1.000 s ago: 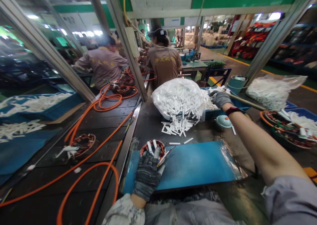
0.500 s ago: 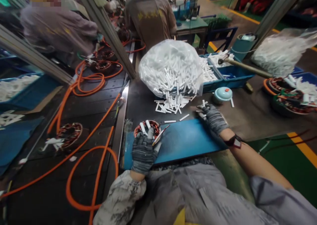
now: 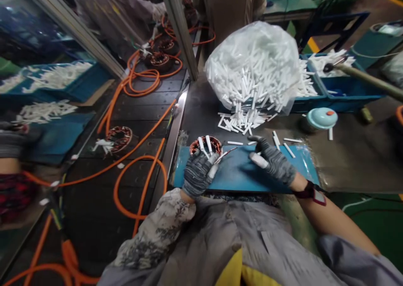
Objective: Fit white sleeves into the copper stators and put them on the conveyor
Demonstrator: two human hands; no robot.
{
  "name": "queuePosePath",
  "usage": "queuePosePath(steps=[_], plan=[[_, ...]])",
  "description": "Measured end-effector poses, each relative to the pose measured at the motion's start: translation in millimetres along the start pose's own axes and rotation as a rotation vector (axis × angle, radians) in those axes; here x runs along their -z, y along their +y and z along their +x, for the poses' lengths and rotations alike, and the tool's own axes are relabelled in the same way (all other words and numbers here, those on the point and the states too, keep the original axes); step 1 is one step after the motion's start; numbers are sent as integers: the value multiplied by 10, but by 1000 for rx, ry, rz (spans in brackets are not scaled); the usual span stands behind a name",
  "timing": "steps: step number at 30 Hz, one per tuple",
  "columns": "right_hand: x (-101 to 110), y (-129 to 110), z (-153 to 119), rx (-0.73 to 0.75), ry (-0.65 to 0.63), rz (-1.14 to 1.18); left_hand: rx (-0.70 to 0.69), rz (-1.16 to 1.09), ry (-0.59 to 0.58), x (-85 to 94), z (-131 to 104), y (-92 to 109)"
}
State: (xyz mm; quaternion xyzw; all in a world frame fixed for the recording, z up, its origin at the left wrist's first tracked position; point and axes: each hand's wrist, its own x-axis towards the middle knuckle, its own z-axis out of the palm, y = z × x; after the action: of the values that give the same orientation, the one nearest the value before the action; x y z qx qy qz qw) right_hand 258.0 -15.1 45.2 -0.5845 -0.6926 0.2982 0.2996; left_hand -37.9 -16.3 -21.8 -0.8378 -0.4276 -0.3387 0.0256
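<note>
My left hand [image 3: 198, 173], in a grey glove, is closed on the near side of a round copper-wound coil [image 3: 215, 143] at the left end of a blue mat [image 3: 237, 168]. White sleeves stick up from the coil, and thin leads run out to its right. Over the right half of the mat, my right hand [image 3: 273, 160] has its fingers apart, with nothing seen between them. White tubes [image 3: 289, 150] lie just beyond it. Behind the mat, a clear bag [image 3: 255, 63] spills more white tubes onto the dark table.
Orange hoses [image 3: 118, 198] loop over the dark line at left, around another coil [image 3: 119, 139]. A light blue lidded cup [image 3: 321, 119] stands right of the bag, near blue bins [image 3: 349, 95] and a hammer-like tool [image 3: 371, 78]. A person's gloved hand [image 3: 14, 145] is at far left.
My right hand has come off the tubes beside the bag and back over the mat. Several tubes now lie loose near it. My left hand stays at the coil. The view has shifted.
</note>
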Motion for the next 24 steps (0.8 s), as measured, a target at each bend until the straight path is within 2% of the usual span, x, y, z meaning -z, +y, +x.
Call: queuePosePath(steps=[4,9,14,17,19,21,24], plan=[[-186,5,173,74,-45,82,-37,9,21,34,22,11],[-186,47,352,120,8,47,-42,-7,47,37,37,33],[-230,-61,410,191,-76,116,90,-57,-23,91,59,56],[-283,-83,439,325,-133,164,188,-144,8,154,78,62],[-332,-69,445,392,-190,134,179,-186,22,170,82,58],[-396,-55,430,359,-223,76,139,-164,-2,152,78,48],[-511,-67,373,170,-256,114,104,-76,-41,94,68,28]])
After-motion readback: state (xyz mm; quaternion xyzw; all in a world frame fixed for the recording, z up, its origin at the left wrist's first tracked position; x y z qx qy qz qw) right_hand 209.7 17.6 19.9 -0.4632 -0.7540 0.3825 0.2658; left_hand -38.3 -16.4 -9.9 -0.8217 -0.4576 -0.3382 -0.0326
